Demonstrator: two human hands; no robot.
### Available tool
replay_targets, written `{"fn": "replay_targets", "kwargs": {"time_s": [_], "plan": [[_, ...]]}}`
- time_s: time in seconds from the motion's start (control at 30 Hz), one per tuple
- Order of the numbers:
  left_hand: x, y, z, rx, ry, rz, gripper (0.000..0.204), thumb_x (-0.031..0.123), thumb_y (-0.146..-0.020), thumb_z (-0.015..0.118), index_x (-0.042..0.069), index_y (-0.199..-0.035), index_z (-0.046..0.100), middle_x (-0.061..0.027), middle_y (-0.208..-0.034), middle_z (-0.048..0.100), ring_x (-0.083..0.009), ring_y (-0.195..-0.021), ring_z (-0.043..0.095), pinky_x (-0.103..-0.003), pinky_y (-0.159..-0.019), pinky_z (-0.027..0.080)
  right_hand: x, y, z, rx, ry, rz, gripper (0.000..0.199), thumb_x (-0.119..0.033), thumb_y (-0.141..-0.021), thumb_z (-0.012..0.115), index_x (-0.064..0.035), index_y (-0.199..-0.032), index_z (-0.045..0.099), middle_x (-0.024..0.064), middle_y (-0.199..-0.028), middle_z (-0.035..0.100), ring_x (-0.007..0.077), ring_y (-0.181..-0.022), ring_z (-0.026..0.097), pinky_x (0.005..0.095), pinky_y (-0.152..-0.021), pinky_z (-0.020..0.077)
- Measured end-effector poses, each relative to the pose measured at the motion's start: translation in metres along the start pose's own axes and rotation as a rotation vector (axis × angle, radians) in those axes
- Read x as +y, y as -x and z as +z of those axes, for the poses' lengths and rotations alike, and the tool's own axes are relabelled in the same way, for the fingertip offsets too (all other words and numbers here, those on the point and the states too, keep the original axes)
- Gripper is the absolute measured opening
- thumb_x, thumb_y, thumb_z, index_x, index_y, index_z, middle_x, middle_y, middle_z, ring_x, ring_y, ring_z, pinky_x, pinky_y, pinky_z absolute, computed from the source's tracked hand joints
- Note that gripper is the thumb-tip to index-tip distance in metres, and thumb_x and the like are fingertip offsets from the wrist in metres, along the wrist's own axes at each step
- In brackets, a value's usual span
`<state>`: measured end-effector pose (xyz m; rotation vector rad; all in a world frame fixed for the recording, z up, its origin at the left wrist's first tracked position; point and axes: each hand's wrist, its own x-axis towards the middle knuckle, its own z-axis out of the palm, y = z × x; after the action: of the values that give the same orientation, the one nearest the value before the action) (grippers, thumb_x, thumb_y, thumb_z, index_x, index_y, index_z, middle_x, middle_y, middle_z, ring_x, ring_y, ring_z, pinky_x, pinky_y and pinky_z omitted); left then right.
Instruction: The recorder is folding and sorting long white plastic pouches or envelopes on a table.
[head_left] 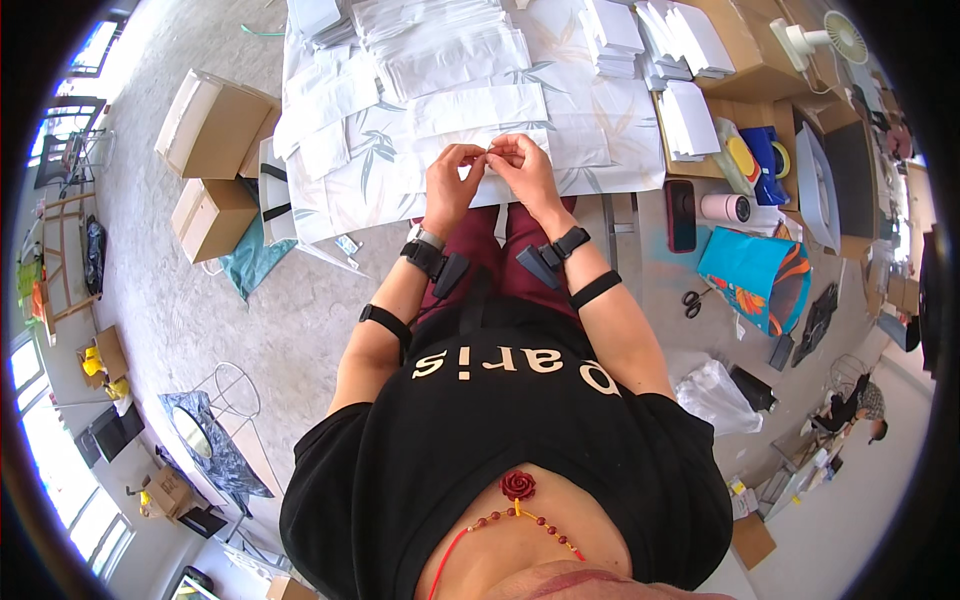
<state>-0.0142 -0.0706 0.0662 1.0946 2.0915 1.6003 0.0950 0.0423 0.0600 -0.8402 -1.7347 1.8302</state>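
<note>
A flat white packet (478,108) is lying just beyond the fingertips, its long axis running roughly parallel to the worktop's (325,218) near edge, with the left hand (455,180) and right hand (525,175) about equally near it. Both hands are meeting just inside the middle of that edge, their thumbs and fingertips bunching together; whether anything small is sitting between them, I cannot tell. A leaf-patterned cover (628,150) is spreading under everything, white stacks (612,38) are standing toward the far right corner, and cartons (200,125) are resting off the left edge on grey floor (320,310).
</note>
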Motion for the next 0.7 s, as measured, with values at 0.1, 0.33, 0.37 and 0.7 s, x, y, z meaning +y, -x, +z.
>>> {"fn": "replay_targets", "kwargs": {"time_s": [0.1, 0.33, 0.37, 0.7], "plan": [[0.0019, -0.0013, 0.0004, 0.002, -0.029, 0.028, 0.013, 0.005, -0.09, 0.074, 0.0, -0.102, 0.073, -0.0136, -0.099, 0.074, -0.0261, -0.086, 0.074, -0.035, -0.079, 0.058, -0.0015, 0.0003, 0.0003, 0.01, 0.041, -0.012, 0.024, -0.006, -0.092, 0.075, 0.0004, -0.112, 0.066, 0.0075, -0.1, 0.073, 0.0133, -0.092, 0.071, 0.0286, -0.083, 0.0595], [0.0044, 0.0005, 0.0037, -0.002, -0.099, 0.101, 0.015, 0.002, -0.088, 0.072, 0.002, -0.103, 0.073, -0.0133, -0.101, 0.073, -0.0284, -0.085, 0.073, -0.038, -0.076, 0.057, -0.0029, 0.0018, 0.006, 0.102, 0.166, -0.065, 0.024, -0.005, -0.091, 0.075, 0.0001, -0.112, 0.064, 0.0094, -0.098, 0.074, 0.0153, -0.088, 0.072, 0.0291, -0.081, 0.0598], [0.0045, 0.0009, 0.0047, -0.002, -0.1, 0.105, 0.015, 0.002, -0.088, 0.072, 0.002, -0.103, 0.073, -0.0133, -0.101, 0.073, -0.0286, -0.085, 0.073, -0.038, -0.076, 0.057, -0.0038, 0.0023, 0.0062, 0.119, 0.191, -0.075, 0.024, -0.004, -0.091, 0.074, 0.0, -0.112, 0.064, 0.0096, -0.097, 0.074, 0.0156, -0.088, 0.073, 0.0292, -0.081, 0.0597], [0.0074, -0.0003, 0.0062, -0.023, -0.087, 0.071, 0.013, 0.003, -0.091, 0.073, 0.001, -0.104, 0.073, -0.0136, -0.099, 0.074, -0.0258, -0.087, 0.074, -0.034, -0.079, 0.059, -0.0072, 0.0032, 0.0048, 0.139, 0.24, -0.103, 0.025, -0.001, -0.09, 0.071, -0.001, -0.114, 0.064, 0.0092, -0.094, 0.074, 0.0167, -0.085, 0.074, 0.0301, -0.078, 0.0595]]}}
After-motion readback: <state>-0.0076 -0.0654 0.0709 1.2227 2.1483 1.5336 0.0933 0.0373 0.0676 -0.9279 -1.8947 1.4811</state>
